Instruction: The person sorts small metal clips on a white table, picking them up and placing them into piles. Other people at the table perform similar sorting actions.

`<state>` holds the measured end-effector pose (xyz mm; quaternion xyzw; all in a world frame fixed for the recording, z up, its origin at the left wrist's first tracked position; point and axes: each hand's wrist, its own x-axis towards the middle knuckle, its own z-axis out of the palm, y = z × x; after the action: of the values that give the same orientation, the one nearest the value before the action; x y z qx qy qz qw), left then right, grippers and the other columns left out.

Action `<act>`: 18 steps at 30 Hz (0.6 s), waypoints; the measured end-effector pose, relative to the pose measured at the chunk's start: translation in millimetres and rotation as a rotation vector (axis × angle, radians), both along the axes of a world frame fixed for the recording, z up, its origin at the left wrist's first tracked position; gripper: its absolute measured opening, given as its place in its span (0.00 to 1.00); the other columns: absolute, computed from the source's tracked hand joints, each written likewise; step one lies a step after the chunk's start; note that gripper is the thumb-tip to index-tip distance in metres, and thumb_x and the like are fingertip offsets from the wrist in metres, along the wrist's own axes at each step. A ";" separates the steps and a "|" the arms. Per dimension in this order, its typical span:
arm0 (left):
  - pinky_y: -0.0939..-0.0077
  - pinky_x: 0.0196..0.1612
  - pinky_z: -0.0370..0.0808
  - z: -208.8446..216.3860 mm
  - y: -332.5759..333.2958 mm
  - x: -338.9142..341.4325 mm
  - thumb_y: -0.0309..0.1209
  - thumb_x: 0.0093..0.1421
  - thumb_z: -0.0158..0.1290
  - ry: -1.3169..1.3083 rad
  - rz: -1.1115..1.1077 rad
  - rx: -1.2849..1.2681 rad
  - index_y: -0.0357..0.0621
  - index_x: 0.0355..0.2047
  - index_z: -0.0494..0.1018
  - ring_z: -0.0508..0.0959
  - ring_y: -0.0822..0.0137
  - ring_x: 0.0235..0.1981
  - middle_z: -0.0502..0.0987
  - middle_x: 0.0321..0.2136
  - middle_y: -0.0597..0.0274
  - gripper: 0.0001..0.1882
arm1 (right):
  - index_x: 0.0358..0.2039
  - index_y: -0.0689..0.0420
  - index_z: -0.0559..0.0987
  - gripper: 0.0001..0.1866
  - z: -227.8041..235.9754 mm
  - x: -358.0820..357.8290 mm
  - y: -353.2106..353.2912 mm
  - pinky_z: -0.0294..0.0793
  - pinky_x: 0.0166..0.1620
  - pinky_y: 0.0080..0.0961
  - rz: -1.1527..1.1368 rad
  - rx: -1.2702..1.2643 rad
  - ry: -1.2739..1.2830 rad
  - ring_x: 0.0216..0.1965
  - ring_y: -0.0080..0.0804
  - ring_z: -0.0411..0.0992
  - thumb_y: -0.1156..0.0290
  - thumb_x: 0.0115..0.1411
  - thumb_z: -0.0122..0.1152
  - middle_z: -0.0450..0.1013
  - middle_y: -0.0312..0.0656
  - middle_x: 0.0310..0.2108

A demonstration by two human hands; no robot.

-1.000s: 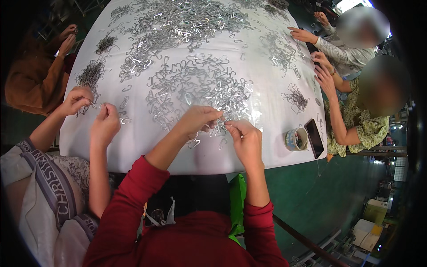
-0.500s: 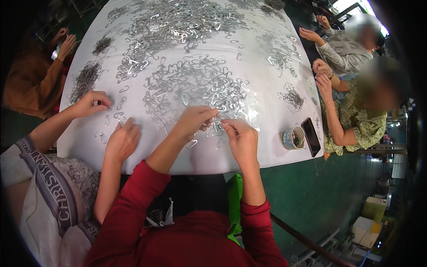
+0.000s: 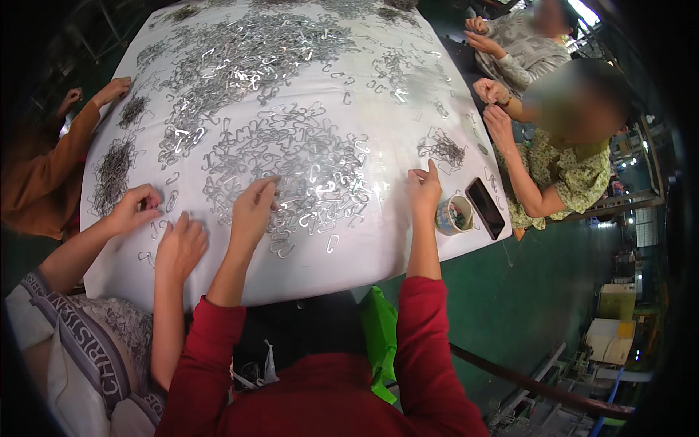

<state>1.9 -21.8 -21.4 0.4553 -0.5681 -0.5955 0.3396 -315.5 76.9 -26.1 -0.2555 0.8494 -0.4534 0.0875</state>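
Grip unclear on both: can't tell if left hand, at central wire-clip pile, or right hand, between smaller clip pile and cup, holds anything.

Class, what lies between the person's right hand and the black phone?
In the head view, a cup stands between the right hand and black phone.
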 end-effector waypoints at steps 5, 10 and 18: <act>0.69 0.38 0.71 -11.5 15.5 -19.5 0.25 0.59 0.52 -0.263 -0.049 -0.795 0.42 0.41 0.77 0.76 0.62 0.37 0.76 0.35 0.60 0.10 | 0.46 0.57 0.80 0.16 -2.6 52.8 -2.4 0.75 0.42 0.34 0.303 0.030 0.286 0.37 0.39 0.76 0.70 0.56 0.63 0.76 0.44 0.40; 0.64 0.46 0.69 -12.0 35.3 -44.2 0.20 0.55 0.53 -0.335 -0.198 -0.955 0.43 0.40 0.77 0.75 0.57 0.42 0.77 0.37 0.60 0.12 | 0.38 0.57 0.81 0.12 6.5 91.4 -25.1 0.73 0.44 0.35 0.382 0.197 0.343 0.39 0.45 0.75 0.67 0.54 0.63 0.76 0.44 0.40; 0.65 0.43 0.70 -2.6 30.3 -7.5 0.19 0.55 0.54 -0.298 -0.041 -0.769 0.43 0.37 0.77 0.75 0.55 0.39 0.78 0.36 0.58 0.10 | 0.37 0.54 0.81 0.11 27.6 64.3 -22.0 0.75 0.40 0.38 0.463 0.425 0.237 0.39 0.42 0.76 0.68 0.52 0.67 0.76 0.42 0.38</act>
<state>-5.6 8.5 -24.0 0.3651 -0.8011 -0.2742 0.3870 -251.1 54.9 1.5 -0.4688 0.8486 -0.2014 0.1401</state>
